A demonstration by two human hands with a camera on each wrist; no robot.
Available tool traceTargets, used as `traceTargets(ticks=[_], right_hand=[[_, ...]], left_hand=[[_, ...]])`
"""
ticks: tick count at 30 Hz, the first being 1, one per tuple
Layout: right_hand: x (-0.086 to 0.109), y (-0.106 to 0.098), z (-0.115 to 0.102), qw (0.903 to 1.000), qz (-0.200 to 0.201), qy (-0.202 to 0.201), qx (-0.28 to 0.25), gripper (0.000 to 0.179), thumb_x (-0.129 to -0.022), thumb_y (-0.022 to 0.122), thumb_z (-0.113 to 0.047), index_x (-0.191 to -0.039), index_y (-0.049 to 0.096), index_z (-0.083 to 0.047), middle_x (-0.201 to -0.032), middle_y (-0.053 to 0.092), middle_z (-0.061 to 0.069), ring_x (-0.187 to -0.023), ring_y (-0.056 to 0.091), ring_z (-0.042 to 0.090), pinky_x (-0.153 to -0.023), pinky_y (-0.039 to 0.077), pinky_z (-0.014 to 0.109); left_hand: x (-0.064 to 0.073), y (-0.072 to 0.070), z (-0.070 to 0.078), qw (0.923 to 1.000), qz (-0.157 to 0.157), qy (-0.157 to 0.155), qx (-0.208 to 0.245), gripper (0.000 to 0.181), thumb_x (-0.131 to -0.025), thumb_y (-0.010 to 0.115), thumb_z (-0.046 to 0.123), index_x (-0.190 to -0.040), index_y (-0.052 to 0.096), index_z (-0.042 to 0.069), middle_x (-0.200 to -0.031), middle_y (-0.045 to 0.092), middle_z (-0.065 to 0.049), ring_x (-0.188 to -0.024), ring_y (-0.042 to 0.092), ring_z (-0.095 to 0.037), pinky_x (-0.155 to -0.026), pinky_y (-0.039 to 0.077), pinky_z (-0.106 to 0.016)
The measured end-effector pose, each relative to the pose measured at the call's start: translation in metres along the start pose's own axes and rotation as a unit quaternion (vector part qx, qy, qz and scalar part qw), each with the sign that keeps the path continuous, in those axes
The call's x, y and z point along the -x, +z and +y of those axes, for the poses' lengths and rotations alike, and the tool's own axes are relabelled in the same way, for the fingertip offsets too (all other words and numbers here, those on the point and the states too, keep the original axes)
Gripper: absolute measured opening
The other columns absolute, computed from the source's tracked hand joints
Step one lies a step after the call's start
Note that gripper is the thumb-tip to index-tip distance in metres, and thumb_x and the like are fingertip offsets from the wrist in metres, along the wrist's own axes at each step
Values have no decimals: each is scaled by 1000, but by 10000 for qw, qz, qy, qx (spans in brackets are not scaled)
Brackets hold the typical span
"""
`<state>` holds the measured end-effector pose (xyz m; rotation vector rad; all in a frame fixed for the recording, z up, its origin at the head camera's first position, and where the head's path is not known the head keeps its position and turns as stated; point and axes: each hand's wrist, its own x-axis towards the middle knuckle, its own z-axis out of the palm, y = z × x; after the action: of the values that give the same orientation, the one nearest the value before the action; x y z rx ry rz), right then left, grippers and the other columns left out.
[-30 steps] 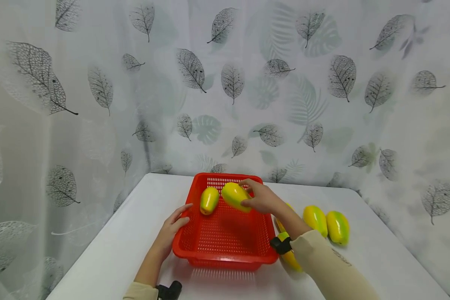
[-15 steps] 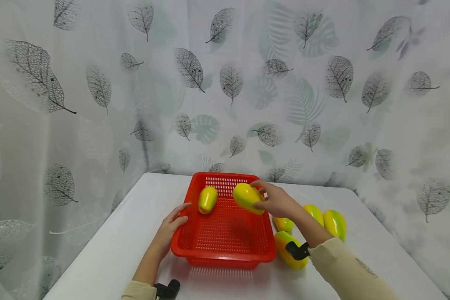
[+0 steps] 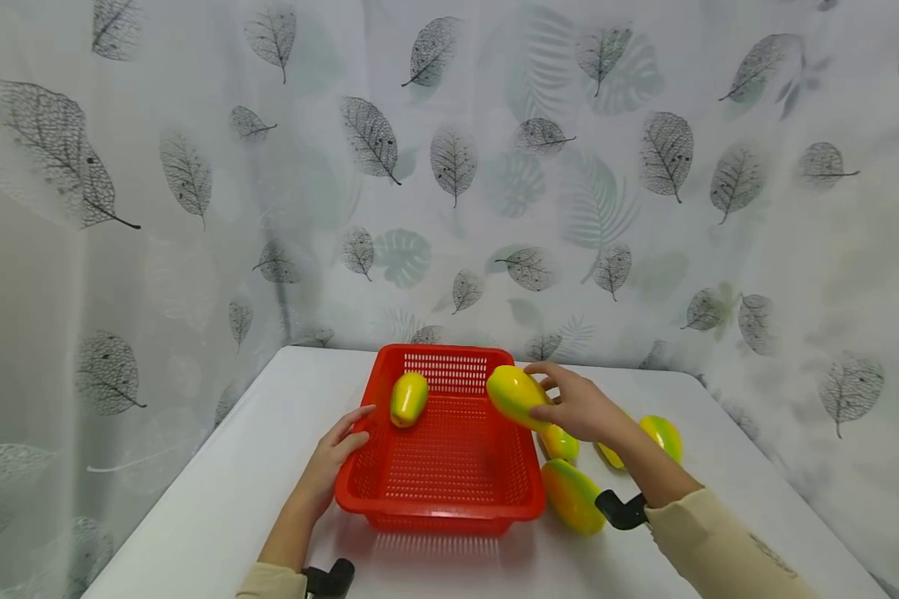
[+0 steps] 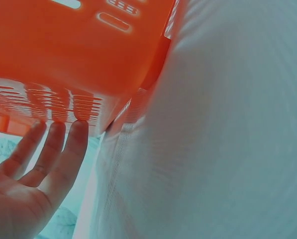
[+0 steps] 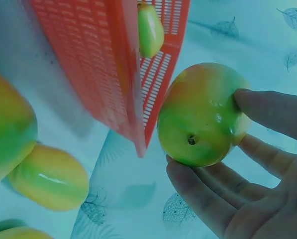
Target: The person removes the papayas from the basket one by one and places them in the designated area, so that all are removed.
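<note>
My right hand [image 3: 580, 403] grips a yellow-green mango [image 3: 518, 396], raised at the basket's right rim, with thumb and fingers around it. In the right wrist view the held mango [image 5: 204, 114] shows its stem end, close beside the basket wall. The red plastic basket [image 3: 442, 511] sits on the white table with one smaller mango [image 3: 409, 398] inside at the back left. My left hand [image 3: 328, 459] rests at the basket's left rim. Its straight fingers [image 4: 63, 162] touch the perforated outer wall in the left wrist view.
Right of the basket, a larger mango [image 3: 573, 497] lies near the front and another [image 3: 559, 443] just behind it. Further right are one more mango [image 3: 661, 436] and one partly hidden by the right forearm. A leaf-patterned curtain [image 3: 449, 208] hangs behind the table [image 3: 217, 499].
My right hand has carried the mango rightward, from over the basket's inside to its right rim. My left hand stays at the left rim, and the head view has shifted slightly.
</note>
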<state>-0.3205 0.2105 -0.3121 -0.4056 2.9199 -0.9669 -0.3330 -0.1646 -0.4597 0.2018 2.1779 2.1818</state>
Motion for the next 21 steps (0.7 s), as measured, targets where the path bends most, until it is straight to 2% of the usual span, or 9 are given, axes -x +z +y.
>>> traceTargets(ticks=[9, 17, 21], right_hand=[[15, -7, 12, 9998, 47, 129, -136, 62, -93, 73, -19, -148, 48, -10, -141, 57, 28, -116, 66, 42, -89, 62, 53], [28, -9, 26, 9993, 192, 327, 22, 62, -93, 72, -20, -149, 48, -10, -140, 58, 27, -116, 66, 41, -93, 60, 55], [37, -11, 33, 9986, 294, 415, 144, 64, -92, 73, -19, -149, 47, -9, -138, 58, 29, -114, 66, 43, -90, 61, 54]], left_hand=[[2, 0, 1, 10000, -18, 25, 0, 50, -105, 53, 26, -154, 47, 26, -159, 44, -16, -137, 52, -38, -100, 58, -47], [1, -1, 0, 10000, -9, 91, 8, 50, -104, 53, 24, -154, 47, 25, -158, 45, -17, -136, 53, -40, -99, 59, -47], [1, -1, 0, 9999, 10, 112, -23, 50, -104, 53, 24, -154, 47, 24, -158, 46, -18, -135, 54, -38, -99, 59, -46]])
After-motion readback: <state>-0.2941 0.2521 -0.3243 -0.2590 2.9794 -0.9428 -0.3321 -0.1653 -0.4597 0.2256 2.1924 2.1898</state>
